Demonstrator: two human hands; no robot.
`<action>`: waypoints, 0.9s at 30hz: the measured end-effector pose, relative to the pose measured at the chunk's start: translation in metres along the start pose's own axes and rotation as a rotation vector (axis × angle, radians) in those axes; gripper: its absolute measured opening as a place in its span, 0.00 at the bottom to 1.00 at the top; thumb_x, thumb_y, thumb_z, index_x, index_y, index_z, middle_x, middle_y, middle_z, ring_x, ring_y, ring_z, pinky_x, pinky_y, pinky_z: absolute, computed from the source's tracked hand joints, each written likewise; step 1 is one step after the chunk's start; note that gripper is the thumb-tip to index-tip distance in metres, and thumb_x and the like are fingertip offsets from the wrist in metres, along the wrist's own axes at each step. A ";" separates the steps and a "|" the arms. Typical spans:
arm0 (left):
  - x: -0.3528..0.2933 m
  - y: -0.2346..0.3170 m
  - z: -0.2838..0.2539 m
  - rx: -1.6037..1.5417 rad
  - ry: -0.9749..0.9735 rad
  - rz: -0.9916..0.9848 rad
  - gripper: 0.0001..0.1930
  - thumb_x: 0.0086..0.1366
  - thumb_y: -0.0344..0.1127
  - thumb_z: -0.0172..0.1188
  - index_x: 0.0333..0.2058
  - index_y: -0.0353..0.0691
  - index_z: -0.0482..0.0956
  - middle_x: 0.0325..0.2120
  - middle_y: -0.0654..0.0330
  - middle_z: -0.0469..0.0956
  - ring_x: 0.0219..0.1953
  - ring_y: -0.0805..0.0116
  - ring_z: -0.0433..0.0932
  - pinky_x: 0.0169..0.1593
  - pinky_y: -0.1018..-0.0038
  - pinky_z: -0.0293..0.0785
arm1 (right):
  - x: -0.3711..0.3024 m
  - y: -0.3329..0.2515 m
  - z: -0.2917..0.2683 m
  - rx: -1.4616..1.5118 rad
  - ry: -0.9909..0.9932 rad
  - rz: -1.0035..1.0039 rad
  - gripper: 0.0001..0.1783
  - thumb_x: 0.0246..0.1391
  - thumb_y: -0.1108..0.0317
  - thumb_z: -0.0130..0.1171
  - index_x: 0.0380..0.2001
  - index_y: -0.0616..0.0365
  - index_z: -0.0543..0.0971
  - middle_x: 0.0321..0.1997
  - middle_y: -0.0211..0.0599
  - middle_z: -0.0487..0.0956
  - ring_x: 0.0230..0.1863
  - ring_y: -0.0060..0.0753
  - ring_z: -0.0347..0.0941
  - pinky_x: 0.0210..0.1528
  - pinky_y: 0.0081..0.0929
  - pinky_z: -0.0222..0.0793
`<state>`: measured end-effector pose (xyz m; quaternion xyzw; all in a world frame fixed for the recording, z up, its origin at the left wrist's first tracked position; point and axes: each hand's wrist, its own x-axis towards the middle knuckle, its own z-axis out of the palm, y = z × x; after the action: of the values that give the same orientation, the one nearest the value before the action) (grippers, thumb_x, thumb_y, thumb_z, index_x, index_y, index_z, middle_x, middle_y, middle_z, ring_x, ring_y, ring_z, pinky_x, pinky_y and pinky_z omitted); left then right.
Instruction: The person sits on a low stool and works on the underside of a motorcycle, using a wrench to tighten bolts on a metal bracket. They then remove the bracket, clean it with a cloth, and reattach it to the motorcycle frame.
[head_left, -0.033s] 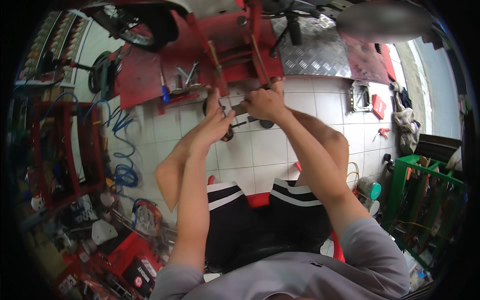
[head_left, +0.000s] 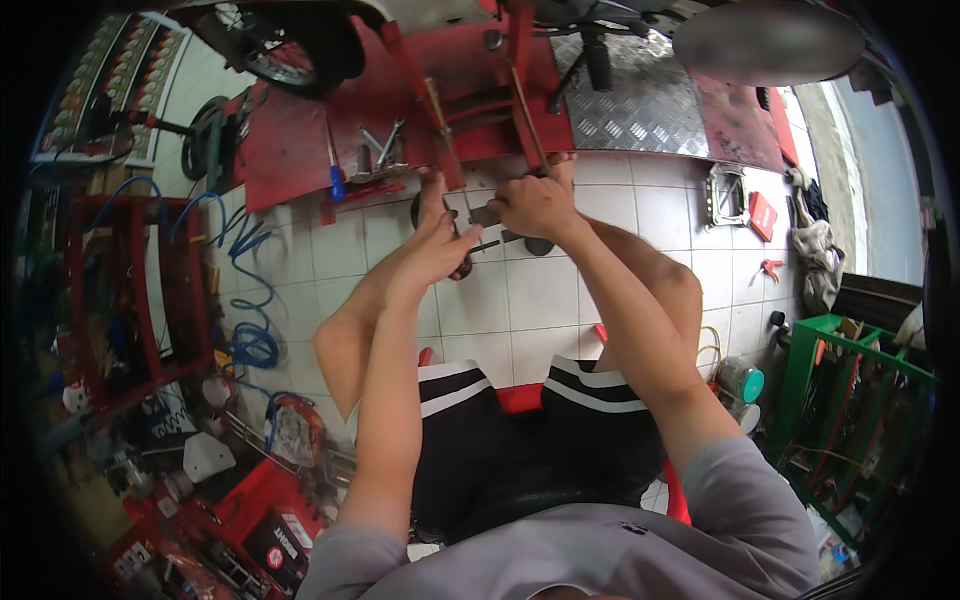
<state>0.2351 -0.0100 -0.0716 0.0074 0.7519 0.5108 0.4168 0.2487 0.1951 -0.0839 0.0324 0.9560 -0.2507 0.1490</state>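
Low over the tiled floor, between my bare feet, both my hands work close together in front of the red lift platform. My right hand is closed around a flat grey-brown piece whose end points left. Just left of it, my left hand has its fingers curled and its thumb reaching toward that piece; what it grips is hidden. A thin dark rod sticks out to the right below the left thumb. The red metal bars of the platform slope down just beyond my hands.
A blue-handled screwdriver and wrenches lie on the platform beneath a motorcycle wheel. Left stands a red frame beside a coiled blue hose. Right are a metal frame, a red box and a green rack.
The whole view has shifted slightly to one side. Both hands keep nearly the same pose, and the flat piece stays in my right hand.
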 end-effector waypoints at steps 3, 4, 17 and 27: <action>0.013 -0.006 -0.007 0.266 -0.073 0.137 0.31 0.60 0.40 0.67 0.54 0.23 0.66 0.32 0.52 0.78 0.31 0.64 0.79 0.34 0.71 0.76 | 0.002 -0.003 -0.007 -0.010 0.004 0.009 0.19 0.55 0.51 0.55 0.32 0.54 0.87 0.33 0.47 0.84 0.41 0.52 0.81 0.50 0.44 0.75; 0.015 -0.007 -0.010 0.330 -0.062 0.209 0.30 0.59 0.38 0.68 0.51 0.22 0.68 0.31 0.52 0.78 0.31 0.64 0.79 0.34 0.71 0.76 | 0.002 -0.004 -0.010 0.003 0.005 0.007 0.19 0.55 0.52 0.55 0.31 0.54 0.86 0.33 0.48 0.84 0.40 0.52 0.81 0.49 0.43 0.75; -0.012 0.027 -0.038 -0.086 -0.316 0.228 0.18 0.57 0.23 0.67 0.45 0.33 0.72 0.29 0.62 0.76 0.32 0.73 0.75 0.36 0.75 0.69 | -0.004 -0.026 -0.043 0.091 0.285 -0.099 0.14 0.48 0.57 0.59 0.26 0.56 0.86 0.23 0.46 0.82 0.31 0.55 0.80 0.40 0.42 0.75; -0.010 0.032 -0.041 -0.058 -0.271 0.219 0.21 0.57 0.29 0.69 0.47 0.30 0.73 0.25 0.56 0.80 0.25 0.70 0.79 0.30 0.75 0.74 | -0.090 -0.058 -0.064 0.969 -0.203 0.018 0.18 0.54 0.61 0.60 0.38 0.68 0.82 0.36 0.45 0.82 0.41 0.36 0.78 0.48 0.34 0.73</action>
<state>0.2024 -0.0302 -0.0353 0.1460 0.6684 0.5689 0.4563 0.3091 0.1770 0.0235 0.0817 0.7097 -0.6671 0.2113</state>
